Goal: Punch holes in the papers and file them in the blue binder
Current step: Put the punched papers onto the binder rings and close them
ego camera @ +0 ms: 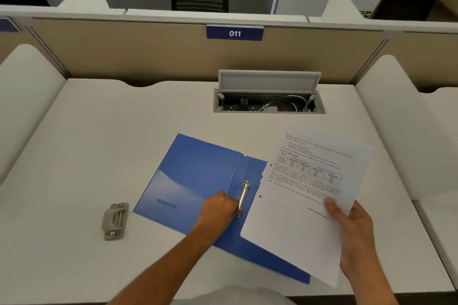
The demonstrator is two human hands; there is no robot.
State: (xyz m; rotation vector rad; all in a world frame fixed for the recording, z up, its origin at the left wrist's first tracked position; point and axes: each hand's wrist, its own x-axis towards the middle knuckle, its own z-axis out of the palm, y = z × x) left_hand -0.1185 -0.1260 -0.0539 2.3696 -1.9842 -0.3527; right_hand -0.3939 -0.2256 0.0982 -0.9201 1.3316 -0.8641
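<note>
Right hand [352, 228]: clamped on the lower right corner of the papers [304, 195], thumb on top. The sheaf is held tilted above the binder's right cover, likely to keep it clear until the rings open.
Hole punch [115, 220]: lies alone on the desk [99, 143], well left of the binder (its job looks finished).
Left hand [218, 208]: fingers curled round the near end of the ring mechanism [244, 195], probably working it open; fingertips hidden.
Papers' left edge: two punched holes show, turned toward the rings for threading.
Blue binder [198, 181]: open flat at mid-desk, rings by the spine.
Cable box [269, 104]: lid up, beyond the binder.
Number plate [235, 33]: reads 011, on the partition.
</note>
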